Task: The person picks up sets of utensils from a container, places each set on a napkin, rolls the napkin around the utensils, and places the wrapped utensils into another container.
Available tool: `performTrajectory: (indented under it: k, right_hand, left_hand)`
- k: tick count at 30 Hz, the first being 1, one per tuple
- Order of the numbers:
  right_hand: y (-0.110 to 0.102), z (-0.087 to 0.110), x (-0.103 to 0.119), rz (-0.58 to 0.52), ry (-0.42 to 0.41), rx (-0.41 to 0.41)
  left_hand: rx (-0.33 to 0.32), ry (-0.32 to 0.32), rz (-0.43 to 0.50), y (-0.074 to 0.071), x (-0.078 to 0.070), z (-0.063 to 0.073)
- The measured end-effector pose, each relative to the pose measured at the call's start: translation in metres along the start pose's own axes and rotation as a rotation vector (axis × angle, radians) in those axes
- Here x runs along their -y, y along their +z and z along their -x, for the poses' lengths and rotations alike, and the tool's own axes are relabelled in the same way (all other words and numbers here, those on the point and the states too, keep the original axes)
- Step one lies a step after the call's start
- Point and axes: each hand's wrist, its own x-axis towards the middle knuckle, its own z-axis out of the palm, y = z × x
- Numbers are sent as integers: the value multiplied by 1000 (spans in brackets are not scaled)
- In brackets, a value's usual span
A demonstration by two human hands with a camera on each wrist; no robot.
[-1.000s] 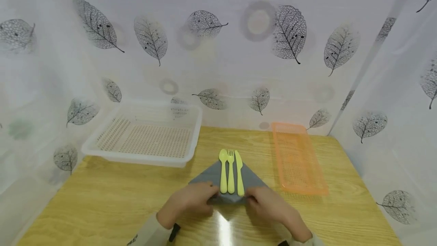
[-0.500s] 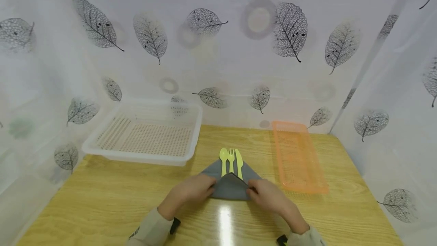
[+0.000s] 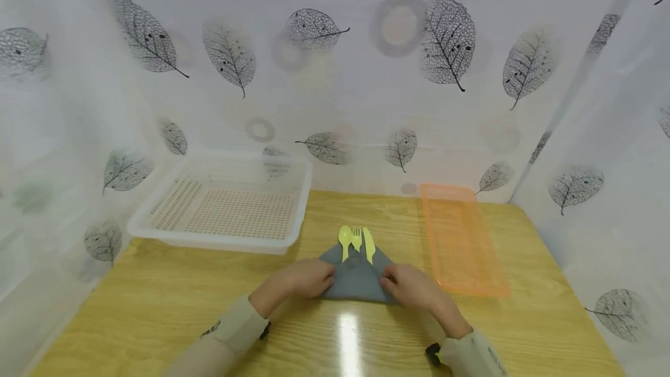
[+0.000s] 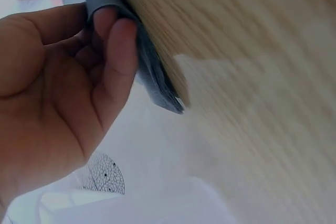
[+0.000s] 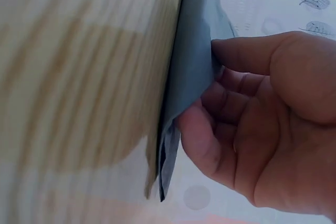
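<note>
A grey cloth napkin (image 3: 358,283) lies on the table in the head view, its near part folded up over the handles of three yellow-green utensils. The heads of a spoon (image 3: 344,238), a fork (image 3: 356,239) and a knife (image 3: 369,244) stick out past the fold. My left hand (image 3: 307,278) pinches the napkin's left side between thumb and fingers. On the right side, my right hand (image 3: 412,287) pinches the cloth too. In the right wrist view the layered napkin (image 5: 191,56) passes between thumb and curled fingers; the left wrist view shows a similar grip on the napkin (image 4: 149,69).
A white perforated basket (image 3: 235,243) stands at the back left of the wooden table (image 3: 183,295). To the right lies a shallow orange basket (image 3: 463,243). A leaf-patterned curtain (image 3: 356,98) hangs behind the table and along its sides.
The napkin's near corner has come up over the utensil handles and now lies flatter on them. Both hands moved away from the body with the cloth, which now looks narrower.
</note>
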Motion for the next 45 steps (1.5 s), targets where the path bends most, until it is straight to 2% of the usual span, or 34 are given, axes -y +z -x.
performTrajectory:
  k: [6,11,19,25,30,33,36,40,45]
  right_hand:
    - [-3,-6,-4,-46,-13,58]
    - [-4,-9,-4,-60,-10,69]
    - [-2,-12,0,-38,27,82]
    - [3,-14,1,9,52,52]
    - [11,-12,10,228,94,-37]
    - [15,-9,17,377,89,-93]
    - [20,-7,22,499,70,-128]
    - [29,-4,25,684,15,-190]
    - [40,0,26,929,-58,-264]
  left_hand:
    - [-57,2,-109,0,1,-2]
    - [-102,-19,-166,4,3,-4]
    - [-125,-95,-255,19,3,-9]
    - [-231,-87,-364,29,0,-7]
    - [-307,-143,-476,32,-10,-3]
    - [-346,-168,-546,34,-18,-3]
    - [-363,-163,-588,36,-23,-2]
    - [-338,-167,-579,36,-26,-2]
    - [-289,-196,-513,36,-27,-4]
